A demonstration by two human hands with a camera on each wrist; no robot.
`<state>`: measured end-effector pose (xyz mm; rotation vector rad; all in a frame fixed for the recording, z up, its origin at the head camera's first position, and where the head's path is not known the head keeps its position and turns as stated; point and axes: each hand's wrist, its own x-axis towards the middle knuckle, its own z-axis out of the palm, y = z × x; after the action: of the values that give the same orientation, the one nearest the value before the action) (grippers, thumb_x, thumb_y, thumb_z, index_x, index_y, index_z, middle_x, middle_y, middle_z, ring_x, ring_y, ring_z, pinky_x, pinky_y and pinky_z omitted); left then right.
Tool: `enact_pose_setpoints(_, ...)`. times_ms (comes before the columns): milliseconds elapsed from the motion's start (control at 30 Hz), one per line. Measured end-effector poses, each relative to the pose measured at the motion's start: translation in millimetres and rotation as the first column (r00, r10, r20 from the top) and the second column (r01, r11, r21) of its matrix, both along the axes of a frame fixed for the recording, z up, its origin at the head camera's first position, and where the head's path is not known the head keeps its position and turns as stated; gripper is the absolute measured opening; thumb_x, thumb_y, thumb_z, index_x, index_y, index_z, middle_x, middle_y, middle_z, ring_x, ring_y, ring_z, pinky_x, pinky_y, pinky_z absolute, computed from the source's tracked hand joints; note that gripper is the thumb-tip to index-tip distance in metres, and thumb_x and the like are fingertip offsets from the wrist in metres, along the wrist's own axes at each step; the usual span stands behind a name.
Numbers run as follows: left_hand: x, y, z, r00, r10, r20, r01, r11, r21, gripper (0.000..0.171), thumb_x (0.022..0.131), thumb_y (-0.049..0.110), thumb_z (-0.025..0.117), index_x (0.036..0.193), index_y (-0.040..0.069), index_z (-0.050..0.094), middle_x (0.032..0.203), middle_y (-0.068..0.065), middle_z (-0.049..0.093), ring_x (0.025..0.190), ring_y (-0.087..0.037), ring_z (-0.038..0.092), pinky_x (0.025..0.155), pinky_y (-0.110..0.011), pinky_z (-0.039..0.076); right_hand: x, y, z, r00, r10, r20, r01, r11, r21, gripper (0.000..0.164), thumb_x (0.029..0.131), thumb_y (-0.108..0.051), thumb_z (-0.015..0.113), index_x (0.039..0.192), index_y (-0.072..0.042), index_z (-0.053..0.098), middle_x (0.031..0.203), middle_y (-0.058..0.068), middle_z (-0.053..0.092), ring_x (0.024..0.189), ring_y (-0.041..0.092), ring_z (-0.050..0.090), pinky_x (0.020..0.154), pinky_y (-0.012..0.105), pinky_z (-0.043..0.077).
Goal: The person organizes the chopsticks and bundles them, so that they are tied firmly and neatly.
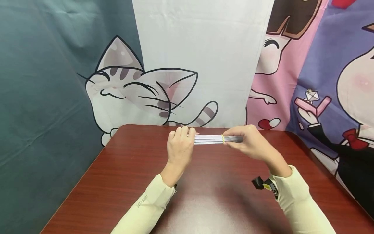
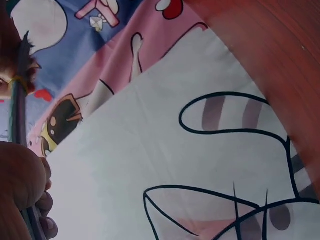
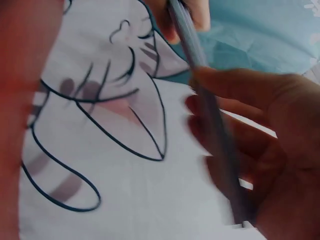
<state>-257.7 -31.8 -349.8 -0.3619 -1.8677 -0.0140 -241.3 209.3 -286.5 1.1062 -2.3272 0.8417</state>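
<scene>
A bundle of slim white sticks is held level above the table, stretched between both hands. My left hand grips its left end with the fingers curled over it, hiding that end. Near the other end, a thin yellow rubber band loops around the sticks. Thumb and fingers of my right hand pinch the bundle at the band, and the greyish stick ends lie under that palm. In the right wrist view the bundle looks blurred and dark, passing between the thumb and the fingers.
Beneath the hands spreads a reddish-brown wooden table with a glossy reflection at the front. Behind it hangs a cloth backdrop printed with a cartoon cat and figures. A small black device sits at the right wrist.
</scene>
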Motion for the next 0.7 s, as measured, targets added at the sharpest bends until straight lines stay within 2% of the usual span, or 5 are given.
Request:
enact_pose_setpoints(100, 0.0, 0.2, -1.4, 1.0, -0.005, -0.003, 0.005, 1.0, 0.001, 0.034, 0.103, 0.033, 0.044, 0.08, 0.01, 0.053, 0.072, -0.006, 0.05, 0.068, -0.024, 0.051, 0.061, -0.035, 0.036, -2.6, -9.9, -8.3, 0.997, -0.013, -0.082, 0.01, 1.0, -0.029, 0.028, 0.068, 0.0, 0.087, 0.093, -0.007, 0.077, 0.087, -0.001, 0.073, 0.073, 0.01, 0.065, 0.066, 0.022, 0.053)
enact_pose_setpoints(233, 1.5, 6.0, -1.8, 1.0, -0.017, -0.025, 0.016, 0.999, -0.031, 0.033, 0.104, 0.031, 0.045, 0.08, 0.011, 0.055, 0.072, -0.005, 0.05, 0.066, -0.022, 0.05, 0.06, -0.033, 0.036, -2.3, -18.5, -18.9, 0.995, -0.007, -0.099, 0.002, 0.998, -0.056, 0.035, 0.065, 0.0, 0.089, 0.097, -0.005, 0.076, 0.09, 0.002, 0.074, 0.073, 0.012, 0.065, 0.065, 0.025, 0.052)
enact_pose_setpoints(433, -0.2, 5.5, -2.5, 0.998, -0.018, -0.054, 0.017, 1.0, -0.009, 0.037, 0.106, 0.031, 0.042, 0.077, 0.01, 0.055, 0.071, -0.005, 0.049, 0.064, -0.022, 0.05, 0.058, -0.032, 0.036, -1.8, -1.8, -11.6, 0.992, -0.03, -0.124, 0.027, 0.999, -0.019, 0.036, 0.064, -0.004, 0.09, 0.097, -0.009, 0.077, 0.089, -0.002, 0.074, 0.073, 0.009, 0.065, 0.065, 0.019, 0.05)
enact_pose_setpoints(533, -0.7, 5.7, -3.0, 0.999, -0.023, -0.045, 0.024, 1.0, 0.02, 0.039, 0.106, 0.034, 0.041, 0.077, 0.01, 0.054, 0.07, -0.005, 0.049, 0.064, -0.023, 0.05, 0.058, -0.034, 0.036, -2.8, 1.2, -13.0, 0.983, -0.045, -0.179, 0.043, 0.999, -0.01, 0.034, 0.065, -0.003, 0.089, 0.096, -0.01, 0.077, 0.088, -0.002, 0.074, 0.074, 0.011, 0.067, 0.066, 0.023, 0.051)
enact_pose_setpoints(700, 0.1, 11.2, -3.6, 0.999, -0.027, -0.046, 0.029, 0.999, 0.045, 0.038, 0.105, 0.035, 0.043, 0.076, 0.011, 0.053, 0.069, -0.004, 0.049, 0.063, -0.022, 0.051, 0.059, -0.034, 0.036, -2.6, -7.9, -19.6, 0.951, -0.085, -0.298, 0.09, 0.996, 0.006, 0.033, 0.066, -0.01, 0.089, 0.097, -0.013, 0.077, 0.091, -0.002, 0.075, 0.077, 0.014, 0.068, 0.065, 0.035, 0.048)
